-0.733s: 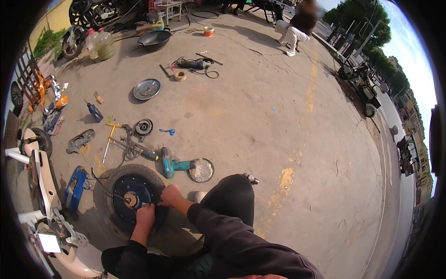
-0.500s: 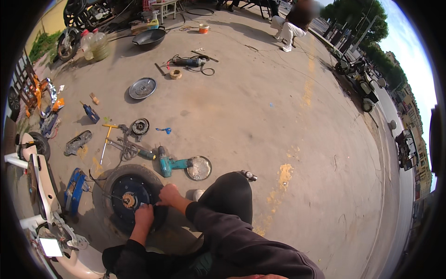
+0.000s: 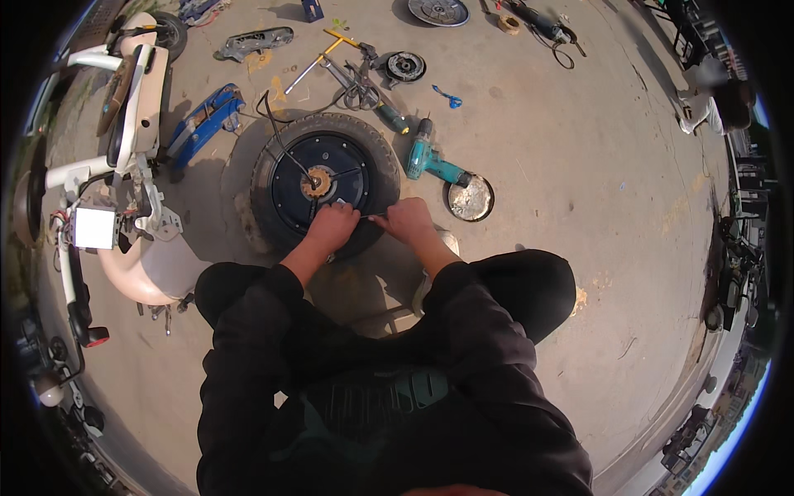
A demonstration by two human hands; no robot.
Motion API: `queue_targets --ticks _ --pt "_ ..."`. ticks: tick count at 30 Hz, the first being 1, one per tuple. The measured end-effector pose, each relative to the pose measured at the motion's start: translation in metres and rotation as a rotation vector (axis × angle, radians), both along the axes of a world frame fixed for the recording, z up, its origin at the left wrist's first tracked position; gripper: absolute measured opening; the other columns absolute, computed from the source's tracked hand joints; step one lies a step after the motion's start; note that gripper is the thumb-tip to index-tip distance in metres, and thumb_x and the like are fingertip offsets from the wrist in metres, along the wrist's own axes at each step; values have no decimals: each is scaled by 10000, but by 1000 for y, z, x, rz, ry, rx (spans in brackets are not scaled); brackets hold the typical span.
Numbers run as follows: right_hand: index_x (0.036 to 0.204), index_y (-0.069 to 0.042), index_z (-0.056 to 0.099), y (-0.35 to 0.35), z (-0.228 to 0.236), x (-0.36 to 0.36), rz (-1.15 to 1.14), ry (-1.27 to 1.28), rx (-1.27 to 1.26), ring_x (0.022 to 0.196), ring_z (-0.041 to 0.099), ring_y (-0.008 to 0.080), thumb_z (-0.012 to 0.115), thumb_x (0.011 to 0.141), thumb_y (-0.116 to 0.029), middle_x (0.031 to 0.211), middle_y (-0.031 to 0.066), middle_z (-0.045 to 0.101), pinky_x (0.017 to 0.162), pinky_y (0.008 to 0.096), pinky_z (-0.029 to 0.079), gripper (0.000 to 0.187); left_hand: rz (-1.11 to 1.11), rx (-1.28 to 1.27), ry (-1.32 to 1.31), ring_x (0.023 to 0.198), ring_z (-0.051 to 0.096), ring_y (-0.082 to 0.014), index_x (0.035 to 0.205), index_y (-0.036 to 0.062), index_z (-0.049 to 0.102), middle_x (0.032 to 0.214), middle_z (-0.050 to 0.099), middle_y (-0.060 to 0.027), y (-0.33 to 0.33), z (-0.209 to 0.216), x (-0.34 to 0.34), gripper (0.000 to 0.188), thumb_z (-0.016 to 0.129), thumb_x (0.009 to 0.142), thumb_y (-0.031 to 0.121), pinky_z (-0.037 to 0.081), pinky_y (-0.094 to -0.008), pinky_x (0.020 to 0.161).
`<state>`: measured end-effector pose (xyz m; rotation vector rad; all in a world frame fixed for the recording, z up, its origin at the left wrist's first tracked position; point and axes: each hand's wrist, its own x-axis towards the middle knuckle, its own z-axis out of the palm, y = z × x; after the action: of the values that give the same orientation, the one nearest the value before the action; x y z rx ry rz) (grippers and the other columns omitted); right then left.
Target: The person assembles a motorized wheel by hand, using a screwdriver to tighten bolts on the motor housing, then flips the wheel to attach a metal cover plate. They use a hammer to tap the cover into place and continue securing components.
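Observation:
A wheel with a dark hub motor (image 3: 291,194) and a worn rubber tyre (image 3: 382,165) lies flat on the ground before me. Its brown toothed centre (image 3: 315,183) has a black cable coming off it. Over the near right part of the hub, my left hand (image 3: 333,227) is closed, fingers bent. My right hand (image 3: 408,220) is closed at the tyre's right edge, thumb pointing left. Between the two hands runs a thin metal rod (image 3: 372,217); its ends are hidden in the fingers.
A teal cordless drill (image 3: 434,161) rests by a round metal dish (image 3: 471,200). Beyond the wheel lie a yellow-handled T-wrench (image 3: 318,59), a round hub part (image 3: 405,68) and a blue bracket (image 3: 207,124). A partly stripped scooter (image 3: 136,99) stands left. A person sits far right.
My view has tilted down and turned, so the wheel and tools sit higher and further right. Both hands stay at the wheel's near right side, slightly further apart in the picture.

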<state>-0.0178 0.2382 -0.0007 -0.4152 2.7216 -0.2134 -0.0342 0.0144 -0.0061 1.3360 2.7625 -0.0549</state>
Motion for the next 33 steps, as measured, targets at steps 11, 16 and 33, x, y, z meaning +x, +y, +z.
queue_targets --ticks 11,16,33 --pt "833 -103 813 -8 -2 19 -68 -44 133 804 756 301 376 1026 -690 798 119 757 693 412 583 757 -23 105 -3 823 693 -272 872 79 641 852 629 -86 3 -11 0 80 649 829 146 577 -392 668" --pt "874 -98 810 -15 -7 28 -116 -29 106 820 758 303 361 1042 -668 817 115 761 710 426 589 745 -51 146 -46 811 693 -283 849 61 654 828 634 -108 0 -10 -8 88 639 831 146 585 -397 646" --pt "878 -129 816 -2 -15 24 -263 -26 -85 862 752 317 463 991 -683 851 114 767 744 435 571 667 -87 80 8 808 691 -310 898 101 591 868 642 -123 11 9 -17 22 597 904 121 567 -427 654"
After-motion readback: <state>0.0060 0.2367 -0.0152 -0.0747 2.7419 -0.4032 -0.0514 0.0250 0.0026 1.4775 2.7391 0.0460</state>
